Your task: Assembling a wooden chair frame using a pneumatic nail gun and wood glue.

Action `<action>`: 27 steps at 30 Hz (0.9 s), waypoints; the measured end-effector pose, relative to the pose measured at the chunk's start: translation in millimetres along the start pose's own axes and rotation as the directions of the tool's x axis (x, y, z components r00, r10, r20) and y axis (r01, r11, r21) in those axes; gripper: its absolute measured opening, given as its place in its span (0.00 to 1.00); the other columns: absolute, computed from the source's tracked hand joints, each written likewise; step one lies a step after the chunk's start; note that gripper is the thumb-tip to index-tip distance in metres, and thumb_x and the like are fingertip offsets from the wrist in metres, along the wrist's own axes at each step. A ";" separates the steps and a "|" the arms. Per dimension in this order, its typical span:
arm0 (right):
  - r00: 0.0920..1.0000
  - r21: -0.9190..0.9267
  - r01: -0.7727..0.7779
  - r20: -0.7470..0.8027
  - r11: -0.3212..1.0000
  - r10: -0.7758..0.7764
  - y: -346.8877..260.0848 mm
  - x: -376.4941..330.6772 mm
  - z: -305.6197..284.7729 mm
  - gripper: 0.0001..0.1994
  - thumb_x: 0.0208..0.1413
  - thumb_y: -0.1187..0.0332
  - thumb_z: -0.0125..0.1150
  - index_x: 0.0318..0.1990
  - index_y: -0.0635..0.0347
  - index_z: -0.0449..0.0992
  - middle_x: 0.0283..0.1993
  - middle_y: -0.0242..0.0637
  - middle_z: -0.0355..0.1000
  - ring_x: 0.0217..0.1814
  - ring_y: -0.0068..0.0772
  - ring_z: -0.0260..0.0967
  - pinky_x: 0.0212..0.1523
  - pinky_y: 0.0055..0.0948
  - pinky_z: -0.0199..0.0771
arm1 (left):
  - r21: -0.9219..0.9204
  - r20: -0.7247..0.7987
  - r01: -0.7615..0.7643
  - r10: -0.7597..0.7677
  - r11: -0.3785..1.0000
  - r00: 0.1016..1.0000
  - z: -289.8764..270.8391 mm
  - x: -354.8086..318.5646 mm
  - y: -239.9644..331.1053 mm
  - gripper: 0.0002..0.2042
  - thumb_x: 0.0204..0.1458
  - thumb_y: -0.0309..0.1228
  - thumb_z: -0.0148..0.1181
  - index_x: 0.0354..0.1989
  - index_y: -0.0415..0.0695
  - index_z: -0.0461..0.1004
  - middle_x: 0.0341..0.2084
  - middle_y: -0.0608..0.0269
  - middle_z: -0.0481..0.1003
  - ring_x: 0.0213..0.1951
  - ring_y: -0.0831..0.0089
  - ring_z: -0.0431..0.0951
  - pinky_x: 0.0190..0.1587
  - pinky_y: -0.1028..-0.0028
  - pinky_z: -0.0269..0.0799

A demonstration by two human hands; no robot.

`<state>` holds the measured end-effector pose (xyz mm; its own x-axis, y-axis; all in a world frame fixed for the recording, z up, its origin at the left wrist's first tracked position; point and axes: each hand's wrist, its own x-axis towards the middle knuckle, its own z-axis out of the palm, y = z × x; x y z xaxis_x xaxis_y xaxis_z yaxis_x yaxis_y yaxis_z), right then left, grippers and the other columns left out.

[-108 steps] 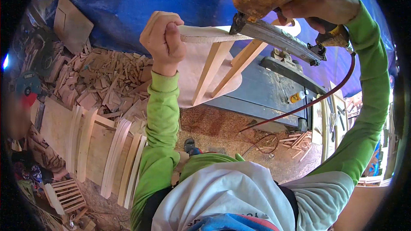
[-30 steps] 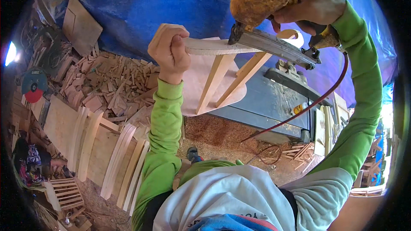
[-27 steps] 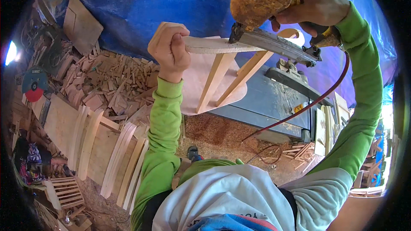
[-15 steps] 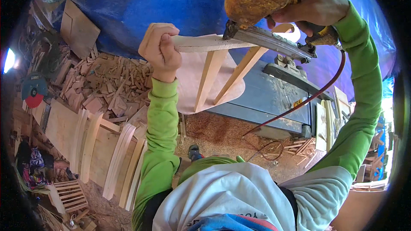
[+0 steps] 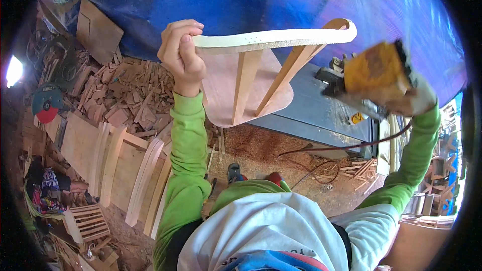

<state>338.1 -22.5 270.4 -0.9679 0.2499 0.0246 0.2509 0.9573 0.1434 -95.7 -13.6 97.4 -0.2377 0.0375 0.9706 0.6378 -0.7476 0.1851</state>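
A small wooden chair frame stands in front of me. Its pale curved rail [image 5: 286, 38] runs across the top, with small dark dots near its left part. Slanting wooden slats [image 5: 246, 83] join the rail to a rounded flat board [image 5: 218, 95] below. My left hand [image 5: 182, 57] is closed round the rail's left end. Off to the right, apart from the rail, my right hand [image 5: 415, 101] holds a worn yellow nail gun [image 5: 375, 70], blurred by motion. The fingers round its handle are partly hidden.
Below the frame is a grey machine table [image 5: 321, 108]. The nail gun's red hose [image 5: 346, 146] trails to the sawdust-covered floor. Scrap wood [image 5: 130, 88] is heaped at left, near a circular saw with a red blade [image 5: 47, 105]. Curved wooden pieces [image 5: 143, 183] lie nearer me.
My right hand has drawn the nail gun off the rail, down and to the right. The rail's top is now uncovered. My left hand keeps its grip, and the frame has shifted slightly.
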 end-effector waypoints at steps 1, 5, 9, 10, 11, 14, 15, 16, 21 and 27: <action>0.883 0.527 -0.459 0.183 0.715 0.432 -12.8 0.8 9.5 0.21 0.41 0.72 0.73 0.47 0.59 0.78 0.55 0.42 0.72 0.58 0.41 0.69 0.60 0.38 0.66 | 0.000 -0.016 0.005 -0.005 1.000 1.000 -3.1 1.1 0.6 0.10 0.50 0.25 0.44 0.24 0.36 0.72 0.26 0.53 0.78 0.30 0.62 0.77 0.39 0.70 0.70; 0.941 0.693 -0.337 0.249 0.637 0.228 5.3 -1.0 95.9 0.23 0.44 0.75 0.69 0.52 0.62 0.73 0.46 0.40 0.77 0.46 0.35 0.73 0.52 0.34 0.71 | 0.064 -0.010 -0.121 0.122 0.991 0.992 -12.4 2.8 -9.1 0.12 0.56 0.28 0.38 0.40 0.35 0.68 0.39 0.45 0.77 0.39 0.61 0.77 0.47 0.66 0.71; 0.914 0.660 -0.405 0.272 0.632 0.302 20.6 -29.0 182.8 0.16 0.47 0.70 0.67 0.46 0.60 0.77 0.42 0.48 0.78 0.43 0.45 0.75 0.46 0.37 0.74 | 0.088 -0.045 -0.103 0.107 0.991 0.993 -4.5 5.8 -8.1 0.10 0.53 0.26 0.40 0.38 0.36 0.67 0.48 0.42 0.74 0.47 0.60 0.73 0.55 0.63 0.66; 0.851 0.401 -0.503 0.385 0.765 0.358 35.7 -39.9 218.4 0.17 0.47 0.65 0.67 0.44 0.61 0.76 0.37 0.52 0.77 0.40 0.56 0.74 0.41 0.42 0.74 | 0.111 -0.036 -0.107 0.112 0.988 0.993 -9.5 5.6 -9.7 0.10 0.53 0.26 0.40 0.38 0.36 0.67 0.48 0.42 0.74 0.47 0.60 0.73 0.55 0.63 0.66; 0.843 0.426 -0.525 0.379 0.737 0.382 40.8 -42.3 244.0 0.17 0.47 0.64 0.67 0.43 0.63 0.75 0.34 0.54 0.76 0.38 0.58 0.74 0.39 0.45 0.74 | 0.110 -0.023 -0.081 0.084 0.991 0.996 -15.3 5.0 -10.5 0.10 0.53 0.26 0.40 0.37 0.36 0.68 0.48 0.43 0.74 0.47 0.60 0.73 0.55 0.64 0.66; 0.835 0.404 -0.535 0.384 0.742 0.393 61.4 -57.0 326.0 0.17 0.48 0.66 0.64 0.43 0.66 0.72 0.35 0.57 0.75 0.39 0.60 0.73 0.39 0.48 0.74 | 0.142 0.023 -0.051 0.048 0.989 0.999 -22.6 5.8 -6.2 0.10 0.52 0.25 0.40 0.37 0.36 0.68 0.48 0.44 0.74 0.47 0.60 0.73 0.56 0.64 0.65; 0.826 0.344 -0.558 0.318 0.755 0.465 61.7 -56.0 344.0 0.20 0.47 0.66 0.63 0.47 0.65 0.71 0.38 0.56 0.74 0.41 0.60 0.73 0.40 0.49 0.74 | 0.206 0.020 -0.024 0.020 0.978 1.000 -29.7 5.2 -7.0 0.10 0.52 0.25 0.40 0.36 0.37 0.69 0.47 0.46 0.74 0.45 0.62 0.73 0.53 0.66 0.66; 0.808 0.286 -0.588 0.246 0.756 0.536 62.7 -55.1 362.7 0.22 0.47 0.67 0.63 0.51 0.65 0.70 0.41 0.55 0.73 0.43 0.60 0.73 0.41 0.49 0.74 | 0.264 0.017 0.004 -0.009 0.964 1.000 -32.3 3.7 -5.2 0.10 0.51 0.25 0.41 0.36 0.37 0.70 0.45 0.49 0.75 0.43 0.63 0.74 0.50 0.69 0.67; 0.640 0.112 -0.763 0.271 0.637 0.719 63.5 -56.8 437.9 0.43 0.50 0.69 0.60 0.71 0.63 0.42 0.56 0.56 0.63 0.40 0.56 0.76 0.38 0.50 0.78 | 0.412 -0.374 0.295 -0.135 0.862 0.918 -2.4 -86.2 31.4 0.13 0.66 0.31 0.42 0.52 0.35 0.62 0.52 0.52 0.66 0.53 0.64 0.67 0.58 0.66 0.61; 0.630 0.252 -0.771 0.171 0.585 0.757 52.9 -49.4 470.8 0.45 0.45 0.73 0.64 0.70 0.60 0.43 0.54 0.56 0.63 0.38 0.59 0.75 0.34 0.48 0.79 | 0.694 -0.081 0.574 -0.744 0.435 0.663 -32.7 -367.4 66.8 0.24 0.50 0.27 0.62 0.55 0.34 0.62 0.50 0.44 0.67 0.51 0.52 0.68 0.55 0.59 0.64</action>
<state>404.9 84.0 -189.1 -0.4178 0.9074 -0.0449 0.8963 0.4036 -0.1840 10.3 -99.0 -251.9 -0.6918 0.5273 0.4932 0.6496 0.1563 0.7440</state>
